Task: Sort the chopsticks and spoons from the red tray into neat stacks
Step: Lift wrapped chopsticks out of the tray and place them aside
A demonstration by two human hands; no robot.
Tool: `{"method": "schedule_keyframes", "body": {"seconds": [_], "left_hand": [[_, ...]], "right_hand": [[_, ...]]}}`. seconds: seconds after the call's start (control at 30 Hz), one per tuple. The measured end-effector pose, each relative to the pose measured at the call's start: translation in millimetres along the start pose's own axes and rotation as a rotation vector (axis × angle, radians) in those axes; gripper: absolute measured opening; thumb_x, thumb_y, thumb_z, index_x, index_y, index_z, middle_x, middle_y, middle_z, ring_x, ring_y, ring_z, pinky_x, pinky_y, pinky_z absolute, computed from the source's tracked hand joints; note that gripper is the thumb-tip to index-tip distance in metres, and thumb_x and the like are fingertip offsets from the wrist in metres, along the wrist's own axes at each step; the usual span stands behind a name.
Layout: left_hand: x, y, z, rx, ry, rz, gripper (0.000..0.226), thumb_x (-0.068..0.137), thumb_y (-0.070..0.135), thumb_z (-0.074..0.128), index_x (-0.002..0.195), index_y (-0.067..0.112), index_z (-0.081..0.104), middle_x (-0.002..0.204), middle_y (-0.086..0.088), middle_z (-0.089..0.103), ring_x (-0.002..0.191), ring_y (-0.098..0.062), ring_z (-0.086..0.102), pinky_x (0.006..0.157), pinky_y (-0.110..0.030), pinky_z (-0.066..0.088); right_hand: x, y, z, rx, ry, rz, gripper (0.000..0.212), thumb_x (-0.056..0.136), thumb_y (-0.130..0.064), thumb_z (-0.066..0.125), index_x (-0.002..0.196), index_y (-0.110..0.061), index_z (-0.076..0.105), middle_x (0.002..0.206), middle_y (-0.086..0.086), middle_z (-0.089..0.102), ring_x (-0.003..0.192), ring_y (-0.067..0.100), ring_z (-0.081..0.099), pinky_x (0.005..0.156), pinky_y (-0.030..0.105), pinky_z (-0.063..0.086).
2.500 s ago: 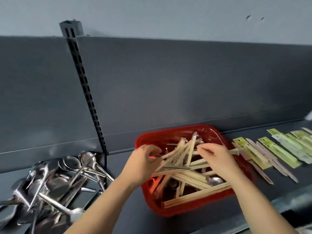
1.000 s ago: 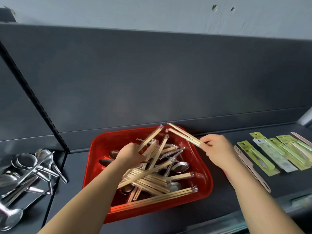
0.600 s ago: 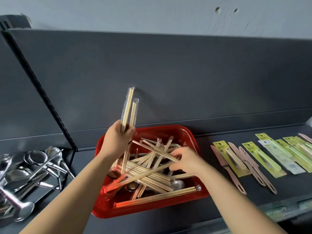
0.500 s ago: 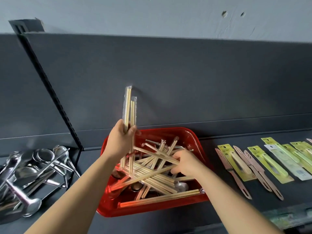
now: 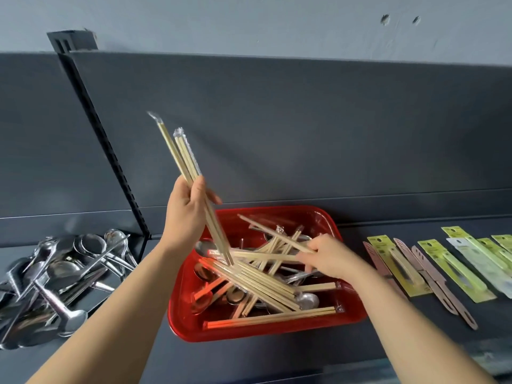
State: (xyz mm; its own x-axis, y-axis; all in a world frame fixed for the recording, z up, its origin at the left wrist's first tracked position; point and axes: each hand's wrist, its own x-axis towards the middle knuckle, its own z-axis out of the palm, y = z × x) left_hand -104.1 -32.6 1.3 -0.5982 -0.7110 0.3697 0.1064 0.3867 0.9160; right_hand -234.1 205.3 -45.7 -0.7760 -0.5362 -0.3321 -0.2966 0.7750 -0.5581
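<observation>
Currently right grip [image 5: 327,256] pinches a wooden chopstick pair [image 5: 274,232], axis ten o'clock, toward wrapped chopstick bundle [image 5: 180,153] clasped by left grip [image 5: 185,214].

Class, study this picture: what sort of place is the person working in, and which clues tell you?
Probably a shop's display shelving: a slotted upright and dark back panel, carded packs laid in a row, and wrapped chopsticks with spoons in a red tray.

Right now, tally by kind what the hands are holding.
Wrapped chopstick pairs: 3 (2 gripped in the left hand, 1 pinched by the right hand, as far as shows)
Spoons: 0 held
Total: 3
</observation>
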Motion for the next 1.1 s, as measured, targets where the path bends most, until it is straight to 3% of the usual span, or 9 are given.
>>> {"method": "schedule_keyframes", "body": {"seconds": [0.1, 0.17, 0.27, 0.37, 0.5, 0.63, 0.77, 0.97, 1.1], "left_hand": [[-6.6, -2.0, -3.1, -0.088, -0.056, -0.050, 0.028, 0.100, 0.041, 0.039, 0.074, 0.040, 0.047, 0.059, 0.002, 0.059, 0.054, -0.026, 0.060, 0.057, -0.044, 0.051], [-11.0, -9.3, -5.5, -0.097, -0.130, -0.116, 0.024, 0.100, 0.037, 0.042, 0.081, 0.023, 0.045, 0.055, 0.004, 0.054, 0.044, -0.020, 0.051, 0.044, -0.036, 0.047], [-21.3, -19.4, -8.0, -0.006, -0.240, -0.196, 0.026, 0.100, 0.030, 0.046, 0.082, 0.012, 0.051, 0.054, 0.004, 0.052, 0.039, -0.013, 0.042, 0.038, -0.027, 0.037], [-32.1, -24.7, -11.2, 0.084, -0.341, -0.288, 0.028, 0.099, 0.027, 0.052, 0.084, 0.004, 0.059, 0.056, -0.002, 0.055, 0.037, -0.013, 0.042, 0.037, -0.025, 0.036], [-42.8, -29.5, -10.2, 0.204, -0.424, -0.408, 0.026, 0.090, 0.026, 0.066, 0.076, 0.005, 0.060, 0.054, -0.003, 0.061, 0.040, -0.019, 0.049, 0.041, -0.027, 0.044], [-48.0, -34.6, 2.3, 0.264, -0.518, -0.593, 0.020, 0.080, 0.014, 0.075, 0.080, -0.001, 0.062, 0.054, -0.006, 0.065, 0.038, -0.015, 0.056, 0.040, -0.022, 0.044], [-49.7, -35.8, 22.3, 0.487, -0.579, -0.423, 0.029, 0.068, 0.018, 0.085, 0.075, 0.007, 0.059, 0.057, 0.000, 0.059, 0.039, -0.006, 0.050, 0.039, -0.018, 0.039], [-44.1, -39.3, 41.1, 0.561, -0.504, -0.223, 0.037, 0.060, 0.022, 0.086, 0.067, 0.017, 0.050, 0.081, -0.007, 0.054, 0.080, -0.018, 0.045, 0.052, -0.026, 0.033], [-49.2, -44.6, 44.6, 0.571, -0.690, -0.274, 0.039, 0.058, 0.020, 0.090, 0.073, 0.018, 0.055, 0.078, -0.001, 0.054, 0.060, -0.018, 0.052, 0.048, -0.025, 0.040]], "right_hand": [[1.1, -6.1, 22.4, -0.053, -0.128, 0.002, 0.027, 0.080, -0.039, 0.072, 0.060, -0.022, 0.067, 0.047, -0.011, 0.058, 0.048, 0.007, 0.054, 0.053, 0.026, 0.042], [2.2, -11.5, 35.0, -0.063, -0.191, -0.006, 0.021, 0.068, -0.039, 0.082, 0.065, -0.024, 0.068, 0.059, -0.009, 0.067, 0.058, 0.008, 0.063, 0.057, 0.026, 0.049], [3.4, -18.9, 44.9, -0.119, -0.219, 0.015, 0.032, 0.060, -0.039, 0.087, 0.078, -0.020, 0.069, 0.077, -0.004, 0.071, 0.073, 0.016, 0.068, 0.070, 0.036, 0.057], [6.6, -18.6, 39.0, -0.067, -0.211, 0.032, 0.029, 0.066, -0.031, 0.086, 0.080, -0.014, 0.067, 0.071, -0.002, 0.065, 0.063, 0.013, 0.061, 0.056, 0.027, 0.046], [5.8, -14.9, 7.1, -0.065, -0.165, 0.042, 0.035, 0.071, -0.035, 0.081, 0.093, -0.011, 0.069, 0.073, -0.003, 0.060, 0.058, 0.010, 0.053, 0.051, 0.023, 0.038], [3.1, -6.5, -20.1, -0.003, -0.095, 0.059, 0.024, 0.073, -0.029, 0.080, 0.080, -0.006, 0.073, 0.056, -0.004, 0.057, 0.044, 0.009, 0.044, 0.041, 0.020, 0.032], [-0.8, 9.0, -35.0, 0.140, -0.027, 0.105, 0.023, 0.077, -0.024, 0.076, 0.067, -0.004, 0.068, 0.041, -0.008, 0.050, 0.033, 0.008, 0.030, 0.035, 0.021, 0.023], [-8.3, 33.2, -52.3, 0.308, 0.020, 0.207, 0.028, 0.082, -0.019, 0.072, 0.063, -0.009, 0.054, 0.033, -0.010, 0.037, 0.029, 0.008, 0.023, 0.033, 0.017, 0.018], [-9.2, 43.4, -53.1, 0.395, 0.081, 0.257, 0.016, 0.084, -0.017, 0.068, 0.075, -0.006, 0.061, 0.039, -0.008, 0.046, 0.029, 0.006, 0.026, 0.033, 0.017, 0.020]]}}
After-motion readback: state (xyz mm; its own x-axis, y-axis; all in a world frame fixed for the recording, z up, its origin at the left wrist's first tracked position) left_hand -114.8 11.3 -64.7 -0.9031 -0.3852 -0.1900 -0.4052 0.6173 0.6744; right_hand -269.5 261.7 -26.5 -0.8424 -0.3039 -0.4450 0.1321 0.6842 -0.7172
